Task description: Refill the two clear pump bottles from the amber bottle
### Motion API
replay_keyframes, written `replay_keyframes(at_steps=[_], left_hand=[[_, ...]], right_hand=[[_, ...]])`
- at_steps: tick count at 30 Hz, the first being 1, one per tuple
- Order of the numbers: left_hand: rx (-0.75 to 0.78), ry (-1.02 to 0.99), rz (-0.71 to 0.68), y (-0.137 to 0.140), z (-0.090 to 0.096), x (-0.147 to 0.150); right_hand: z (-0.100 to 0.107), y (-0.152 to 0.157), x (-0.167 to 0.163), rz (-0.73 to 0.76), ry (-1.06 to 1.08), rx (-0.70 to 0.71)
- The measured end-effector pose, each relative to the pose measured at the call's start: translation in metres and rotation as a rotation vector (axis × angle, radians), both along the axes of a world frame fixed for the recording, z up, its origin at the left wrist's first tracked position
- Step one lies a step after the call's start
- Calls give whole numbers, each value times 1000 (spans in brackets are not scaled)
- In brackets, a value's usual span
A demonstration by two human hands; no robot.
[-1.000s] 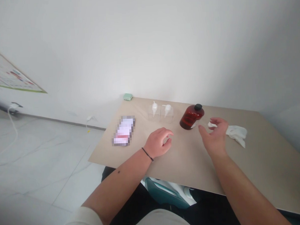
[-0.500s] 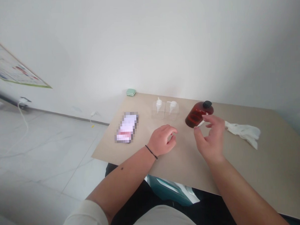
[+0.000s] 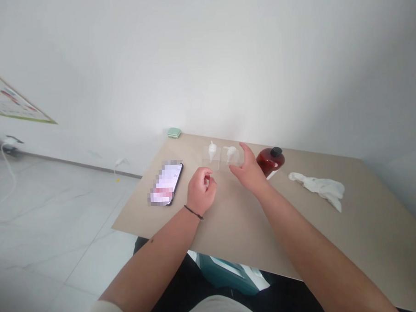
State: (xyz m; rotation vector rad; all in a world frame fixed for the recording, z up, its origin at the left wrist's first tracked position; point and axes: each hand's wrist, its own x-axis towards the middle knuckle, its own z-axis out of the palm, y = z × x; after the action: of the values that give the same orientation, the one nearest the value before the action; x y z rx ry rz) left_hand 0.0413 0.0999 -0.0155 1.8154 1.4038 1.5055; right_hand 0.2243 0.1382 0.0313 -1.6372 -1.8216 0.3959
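My right hand [image 3: 250,172] reaches across the beige table [image 3: 369,222] with fingers spread, right beside the right-hand one of two small clear pump bottles [image 3: 231,156]; whether it touches the bottle I cannot tell. The other clear pump bottle [image 3: 211,155] stands just to its left. My left hand [image 3: 201,191] hovers low over the table with fingers loosely curled and nothing in it. A brown bottle with a black cap [image 3: 272,160] lies on its side just right of my right hand.
A phone [image 3: 166,183] lies near the table's left edge. A crumpled white cloth or glove [image 3: 321,188] lies to the right. A small green case [image 3: 174,133] sits at the far corner by the wall. A teal bin [image 3: 227,272] stands under the table.
My right hand has moved left from the brown bottle and white cloth to the clear pump bottles. My left hand has shifted a little to the left.
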Motion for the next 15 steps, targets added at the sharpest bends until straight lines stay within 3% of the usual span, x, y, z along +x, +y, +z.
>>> replay_keyframes(at_steps=[3,8,15], left_hand=[[-20,-22,12,3,-2,-1],[-26,-21,-6,3,-4,1],[-33,15,-41,3,-2,2]], right_hand=[[-3,13,-6,-2,39,-87],[-6,20,-6,-28,16,-107],[8,18,-13,-76,-133,-141]])
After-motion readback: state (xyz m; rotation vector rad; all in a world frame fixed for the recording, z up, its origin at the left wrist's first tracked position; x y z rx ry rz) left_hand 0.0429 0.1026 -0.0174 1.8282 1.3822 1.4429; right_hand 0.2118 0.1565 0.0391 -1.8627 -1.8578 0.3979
